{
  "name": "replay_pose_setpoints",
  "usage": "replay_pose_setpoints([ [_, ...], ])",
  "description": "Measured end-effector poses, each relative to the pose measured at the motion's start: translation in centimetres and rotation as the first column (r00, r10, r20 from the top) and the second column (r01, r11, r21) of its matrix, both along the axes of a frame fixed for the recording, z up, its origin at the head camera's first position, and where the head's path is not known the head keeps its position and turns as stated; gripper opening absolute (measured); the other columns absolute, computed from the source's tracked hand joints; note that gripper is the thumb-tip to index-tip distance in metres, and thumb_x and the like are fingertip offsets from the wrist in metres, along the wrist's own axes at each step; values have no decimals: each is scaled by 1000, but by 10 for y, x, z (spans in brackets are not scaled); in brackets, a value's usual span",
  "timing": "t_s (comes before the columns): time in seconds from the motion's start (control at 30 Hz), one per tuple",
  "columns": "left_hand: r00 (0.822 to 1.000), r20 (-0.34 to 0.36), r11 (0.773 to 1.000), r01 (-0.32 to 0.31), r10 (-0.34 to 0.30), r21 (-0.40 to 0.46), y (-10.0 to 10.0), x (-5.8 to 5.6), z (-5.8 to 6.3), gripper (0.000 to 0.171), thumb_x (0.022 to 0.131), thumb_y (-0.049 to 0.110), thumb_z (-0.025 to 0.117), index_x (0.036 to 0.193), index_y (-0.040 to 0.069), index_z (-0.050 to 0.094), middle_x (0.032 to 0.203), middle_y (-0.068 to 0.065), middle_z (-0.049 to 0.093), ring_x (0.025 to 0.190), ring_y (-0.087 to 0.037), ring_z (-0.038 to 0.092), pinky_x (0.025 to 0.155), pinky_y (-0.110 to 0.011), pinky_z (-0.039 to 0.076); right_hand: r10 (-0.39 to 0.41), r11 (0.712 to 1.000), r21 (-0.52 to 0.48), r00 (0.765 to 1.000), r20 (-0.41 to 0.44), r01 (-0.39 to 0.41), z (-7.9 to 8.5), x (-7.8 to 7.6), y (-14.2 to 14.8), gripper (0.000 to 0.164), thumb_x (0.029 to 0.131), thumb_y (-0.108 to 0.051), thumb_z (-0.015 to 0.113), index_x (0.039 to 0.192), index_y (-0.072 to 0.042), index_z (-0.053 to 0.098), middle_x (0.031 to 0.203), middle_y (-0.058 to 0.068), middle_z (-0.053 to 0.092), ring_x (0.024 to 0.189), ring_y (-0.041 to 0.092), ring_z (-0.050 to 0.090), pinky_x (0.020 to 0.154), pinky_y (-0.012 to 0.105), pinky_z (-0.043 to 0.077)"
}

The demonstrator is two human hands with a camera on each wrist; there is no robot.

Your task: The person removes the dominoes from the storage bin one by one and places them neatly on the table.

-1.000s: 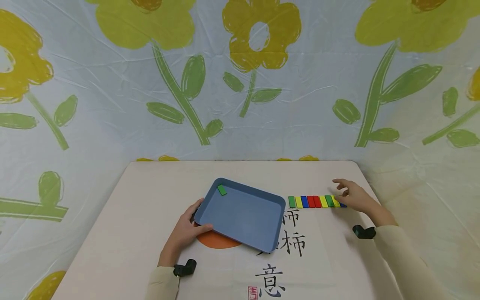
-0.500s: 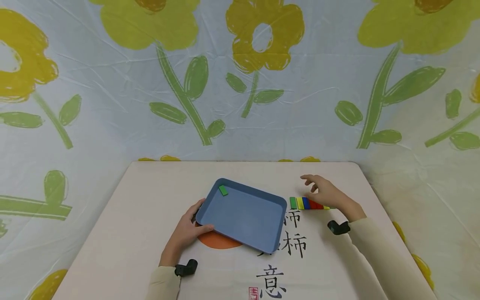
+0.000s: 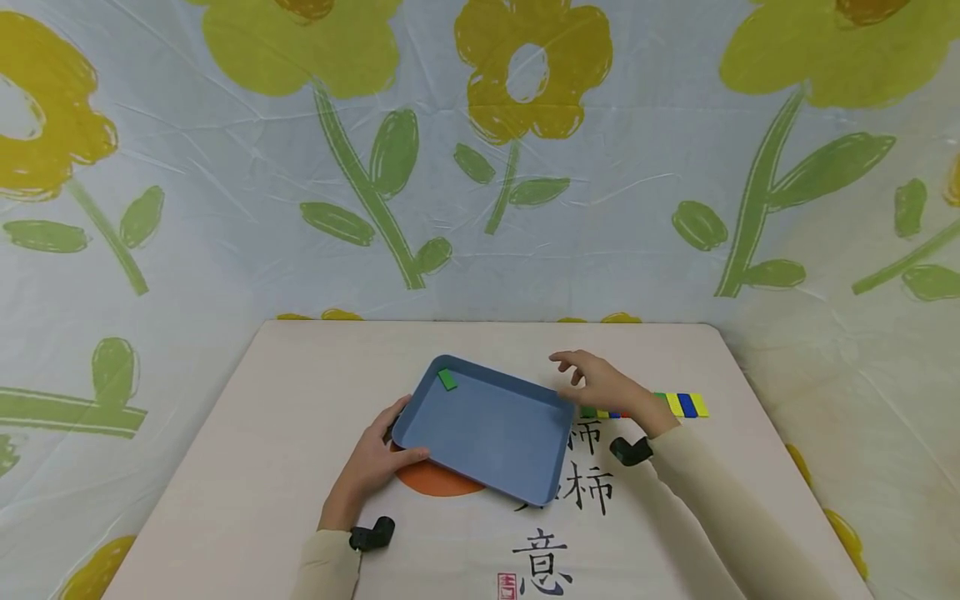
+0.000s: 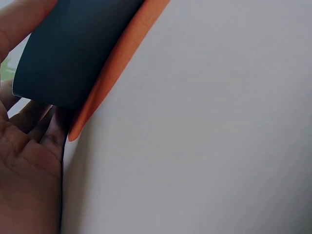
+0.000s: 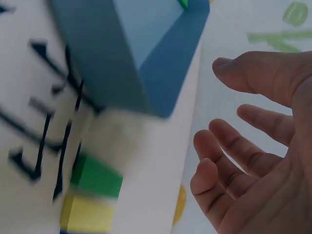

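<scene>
A blue tray [image 3: 487,433] lies at an angle on the table, one green block [image 3: 447,380] inside by its far left corner. My left hand [image 3: 377,454] grips the tray's left end, thumb over the near rim; in the left wrist view its fingers [image 4: 36,119] reach around and below the edge. At the tray's far right corner hovers my right hand [image 3: 603,387], fingers spread and loosely bent, holding nothing in the right wrist view. Beneath it runs a row of coloured blocks [image 3: 686,406], partly hidden by the hand; its green end block [image 5: 97,178] sits close to the tray.
A sheet with black brush characters [image 3: 542,562] and an orange shape [image 3: 435,482] lies under the tray. Behind the table [image 3: 247,467] hangs a cloth [image 3: 630,250] printed with yellow flowers.
My right hand has swept left along the block row, from its right end to the tray's corner, uncovering blocks at the right end. The left hand and tray have stayed put.
</scene>
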State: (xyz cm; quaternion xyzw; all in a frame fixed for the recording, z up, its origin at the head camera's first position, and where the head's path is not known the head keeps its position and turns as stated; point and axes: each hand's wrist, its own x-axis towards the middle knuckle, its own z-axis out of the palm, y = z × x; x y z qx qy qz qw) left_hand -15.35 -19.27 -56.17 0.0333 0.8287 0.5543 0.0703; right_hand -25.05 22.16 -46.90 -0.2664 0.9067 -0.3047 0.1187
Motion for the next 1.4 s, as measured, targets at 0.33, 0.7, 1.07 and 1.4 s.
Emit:
replay_pose_setpoints([
  [0.33,1000,0,1000,-2,2,10,-2,-1,-2,97,82,32,89,162,30,33,167,-7,32,151,-35,37,122,-58,32,79,996,-45,997,25,-78,-10,-6,-59,64,95,-19,74,151,-3,47,127,18,65,92,17,66,80,35,56],
  [0.7,1000,2,1000,-11,11,8,-3,-1,-1,98,82,34,89,162,30,33,167,-6,33,151,-35,37,122,-57,33,125,988,-101,991,45,-120,-35,-8,-117,60,96,-20,74,148,1,50,124,16,65,96,18,66,80,31,57],
  [1.07,1000,-4,1000,8,-8,25,-1,0,-2,96,84,29,88,162,25,33,166,-8,33,153,-35,34,123,-56,31,90,993,-74,995,-35,-93,-61,-14,-163,60,97,-20,70,147,5,49,136,19,61,98,20,64,88,40,56],
  [1.4,1000,-12,999,14,-13,32,0,-2,-2,96,83,27,89,162,26,34,166,-7,34,154,-33,32,124,-55,30,109,994,-4,992,-57,-109,-60,-19,-183,59,100,-19,66,151,1,46,140,16,59,114,23,60,99,41,52],
])
